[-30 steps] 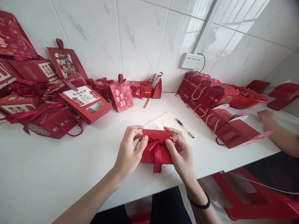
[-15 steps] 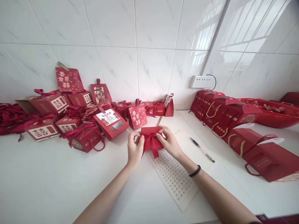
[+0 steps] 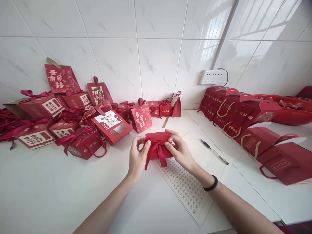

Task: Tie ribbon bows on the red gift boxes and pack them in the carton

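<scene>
A small red gift box (image 3: 156,136) with a ribbon bow (image 3: 161,152) on its front is held between both hands over a handwritten sheet (image 3: 188,185). My left hand (image 3: 137,156) pinches its left side, thumb at the front by the bow's loop. On the right side, my right hand (image 3: 180,149) grips the box in the same way, the thumb near the other loop and the fingers behind. Two ribbon tails hang down from the knot. The back of the box and some fingertips are hidden.
At left lie several red gift boxes (image 3: 36,135) with ribbons. A red bag (image 3: 141,118) stands just beyond my hands. To the right are a pen (image 3: 214,151), a row of red handled boxes (image 3: 251,143), a red basin (image 3: 292,117) and a power strip (image 3: 212,77).
The view has shifted slightly, so the far objects sit higher in it. Both hands still hold the box, and the bow's tails hang a little more spread.
</scene>
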### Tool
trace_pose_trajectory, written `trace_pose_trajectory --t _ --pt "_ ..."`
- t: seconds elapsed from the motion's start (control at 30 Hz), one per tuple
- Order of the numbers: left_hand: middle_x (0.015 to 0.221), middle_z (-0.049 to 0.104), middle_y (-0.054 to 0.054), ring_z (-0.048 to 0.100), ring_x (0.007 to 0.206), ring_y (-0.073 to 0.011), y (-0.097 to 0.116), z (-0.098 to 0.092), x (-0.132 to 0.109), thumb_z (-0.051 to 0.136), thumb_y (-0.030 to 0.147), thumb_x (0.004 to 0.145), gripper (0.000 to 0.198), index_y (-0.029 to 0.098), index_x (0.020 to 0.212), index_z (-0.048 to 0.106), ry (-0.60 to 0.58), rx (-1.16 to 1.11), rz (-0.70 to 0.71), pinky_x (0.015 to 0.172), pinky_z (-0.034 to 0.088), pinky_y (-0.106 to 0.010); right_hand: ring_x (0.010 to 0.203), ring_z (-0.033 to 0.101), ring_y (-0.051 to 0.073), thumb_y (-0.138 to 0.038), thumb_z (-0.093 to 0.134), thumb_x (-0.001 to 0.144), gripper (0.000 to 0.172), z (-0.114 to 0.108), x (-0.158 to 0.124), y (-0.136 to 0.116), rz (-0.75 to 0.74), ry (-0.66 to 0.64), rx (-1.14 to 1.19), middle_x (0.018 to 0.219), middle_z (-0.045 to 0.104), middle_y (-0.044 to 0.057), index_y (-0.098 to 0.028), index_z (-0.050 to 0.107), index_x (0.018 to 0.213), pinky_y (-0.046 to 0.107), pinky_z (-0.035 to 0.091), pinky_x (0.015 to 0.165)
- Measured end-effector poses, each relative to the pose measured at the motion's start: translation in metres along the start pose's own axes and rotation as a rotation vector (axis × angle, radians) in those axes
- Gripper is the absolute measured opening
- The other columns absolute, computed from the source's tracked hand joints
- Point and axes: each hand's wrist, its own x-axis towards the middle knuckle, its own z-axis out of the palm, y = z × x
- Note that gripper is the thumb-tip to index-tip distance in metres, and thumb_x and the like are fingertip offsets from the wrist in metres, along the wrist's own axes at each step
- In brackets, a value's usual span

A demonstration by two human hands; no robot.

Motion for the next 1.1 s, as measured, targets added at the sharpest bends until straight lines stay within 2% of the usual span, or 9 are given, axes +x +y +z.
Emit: trace_pose_trajectory --t 0.13,0.3,0.47,0.7,1.1 --pt "0.080 0.054 0.000 0.056 0.079 -0.0134 0.002 -0.001 -0.005 0.050 0.040 0.086 0.021 0.021 0.078 0.049 0.018 0.065 0.040 0.071 0.048 -0.025 0.122 0.044 0.025 -0.044 0.060 0.084 0.033 -0.003 -0.001 -0.003 0.062 -0.036 0.053 0.129 0.047 0.012 -0.020 0.046 0.068 0.037 0.045 0.089" --pt "0.088 0.053 -0.002 0.055 0.085 -0.0146 0.000 0.003 -0.010 0.046 0.038 0.087 0.022 0.020 0.074 0.047 0.057 0.052 0.074 0.073 0.048 -0.025 0.122 0.043 0.028 -0.050 0.066 0.079 0.039 -0.007 0.001 -0.003 0.174 -0.046 0.169 0.133 0.046 0.010 -0.019 0.048 0.064 0.038 0.042 0.089" --pt "0.089 0.053 -0.003 0.054 0.087 -0.0153 -0.008 0.005 -0.010 0.044 0.035 0.088 0.020 0.020 0.076 0.049 0.103 0.094 0.159 0.083 0.045 -0.028 0.123 0.043 0.029 -0.044 0.072 0.076 0.036 -0.009 0.002 0.002 0.235 -0.031 0.317 0.134 0.047 0.006 -0.019 0.053 0.060 0.038 0.038 0.093" --pt "0.085 0.052 -0.003 0.053 0.082 -0.0142 -0.010 0.005 -0.007 0.042 0.031 0.089 0.018 0.020 0.076 0.049 0.100 0.131 0.189 0.078 0.045 -0.025 0.116 0.048 0.030 -0.036 0.080 0.066 0.038 -0.009 0.006 0.000 0.338 -0.009 0.527 0.131 0.050 0.006 -0.017 0.051 0.052 0.035 0.041 0.085" --pt "0.083 0.053 -0.003 0.053 0.078 -0.0136 -0.009 0.005 -0.007 0.042 0.031 0.089 0.021 0.020 0.072 0.046 0.116 0.127 0.201 0.075 0.045 -0.024 0.110 0.052 0.028 -0.036 0.082 0.063 0.039 -0.008 0.007 0.001 0.393 0.019 0.607 0.129 0.052 0.003 -0.017 0.050 0.051 0.032 0.044 0.079"
